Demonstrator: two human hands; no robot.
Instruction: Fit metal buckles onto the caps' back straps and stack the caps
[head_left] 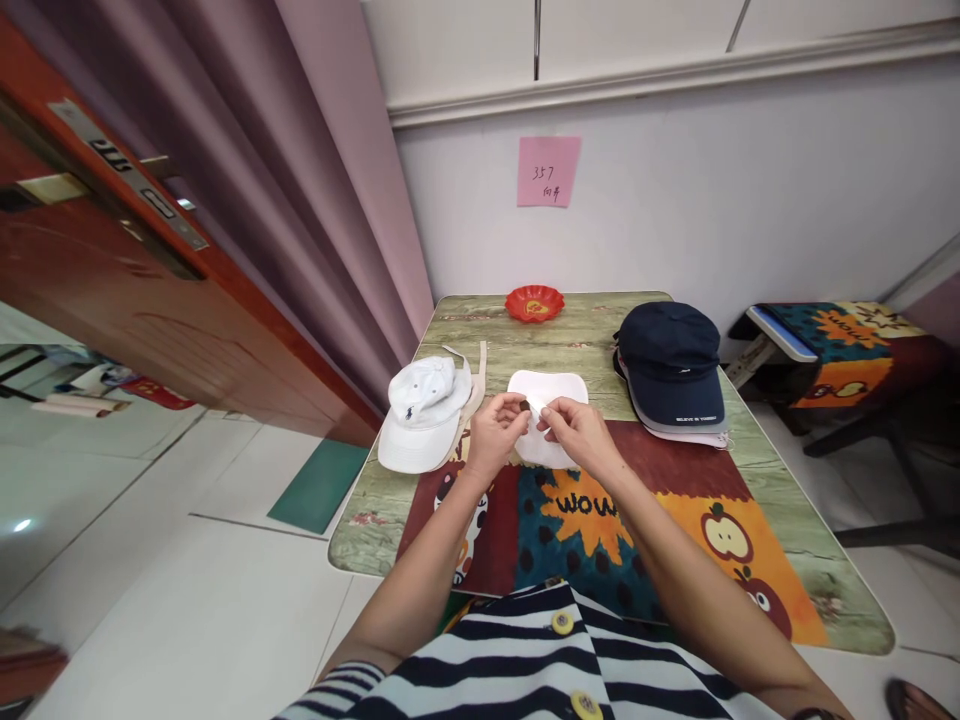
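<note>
Head view: white piece (550, 384) (cap, perhaps) lies at 12 o'clock on the tabletop (592, 342), probably light, soft, best taken by its edge, while left hand (493, 436) pinches a small dark tab (525, 406), right hand (583, 432) curls alongside, grip unclear.

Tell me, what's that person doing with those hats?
Someone in a striped shirt has their hands over a white thing on the table. The left hand pinches a small dark thing; the right hand is close by, but what it holds is unclear. A white cap sits to the left, stacked caps to the right, and a red dish at the back.
</note>
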